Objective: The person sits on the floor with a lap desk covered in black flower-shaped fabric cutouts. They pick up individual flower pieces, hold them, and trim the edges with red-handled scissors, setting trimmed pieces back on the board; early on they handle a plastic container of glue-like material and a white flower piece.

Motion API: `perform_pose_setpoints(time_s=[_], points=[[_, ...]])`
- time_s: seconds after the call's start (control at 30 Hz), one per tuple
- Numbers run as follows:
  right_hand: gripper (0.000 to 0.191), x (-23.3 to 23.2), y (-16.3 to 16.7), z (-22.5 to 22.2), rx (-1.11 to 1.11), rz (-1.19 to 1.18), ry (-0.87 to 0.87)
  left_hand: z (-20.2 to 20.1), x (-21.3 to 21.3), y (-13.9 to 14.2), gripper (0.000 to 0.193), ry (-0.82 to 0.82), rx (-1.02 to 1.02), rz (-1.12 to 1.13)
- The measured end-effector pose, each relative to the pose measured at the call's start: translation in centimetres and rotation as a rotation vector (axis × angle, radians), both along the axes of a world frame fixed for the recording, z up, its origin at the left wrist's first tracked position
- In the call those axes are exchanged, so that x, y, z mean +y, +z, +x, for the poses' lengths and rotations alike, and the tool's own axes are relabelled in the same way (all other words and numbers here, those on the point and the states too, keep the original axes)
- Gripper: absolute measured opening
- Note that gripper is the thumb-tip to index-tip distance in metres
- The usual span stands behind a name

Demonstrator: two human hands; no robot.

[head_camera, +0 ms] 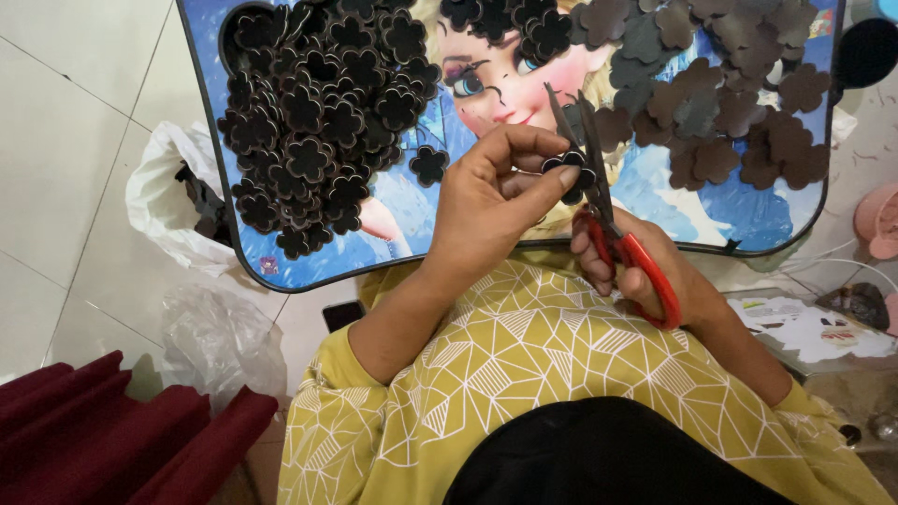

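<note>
My left hand (491, 196) pinches a small dark flower-shaped foam piece (572, 170) between thumb and fingers. My right hand (645, 271) grips red-handled scissors (617, 234), whose blades point up and close on that piece. Both hands hover over the near edge of a blue lap table (421, 201) printed with a cartoon picture. A heap of cut dark flower pieces (318, 112) lies on the table's left half. Larger uncut grey-brown flower shapes (720, 103) cover its right half.
A white plastic bag (173, 196) with dark scraps lies left of the table on the tiled floor. A clear bag (220, 341) and dark red cloth (103, 435) sit at lower left. Papers and small items (814, 323) lie at right, beside a pink object (879, 220).
</note>
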State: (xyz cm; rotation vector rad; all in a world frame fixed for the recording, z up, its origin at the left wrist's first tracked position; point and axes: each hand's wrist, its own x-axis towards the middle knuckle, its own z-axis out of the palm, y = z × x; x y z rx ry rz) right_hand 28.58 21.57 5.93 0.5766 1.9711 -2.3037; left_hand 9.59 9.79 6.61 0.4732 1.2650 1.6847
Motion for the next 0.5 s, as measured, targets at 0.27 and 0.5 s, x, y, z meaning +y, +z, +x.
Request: perform_pose_setpoints(time_s=[0.27, 0.5], points=[[0.094, -0.04, -0.53, 0.17, 0.022, -0.090, -0.026, 0.30, 0.05, 0.10, 0.027, 0.019, 0.072, -0.018], [0.094, -0.36, -0.45, 0.18, 0.000, -0.101, -0.069, 0.80, 0.22, 0.00, 0.027, 0.051, 0.013, 0.024]])
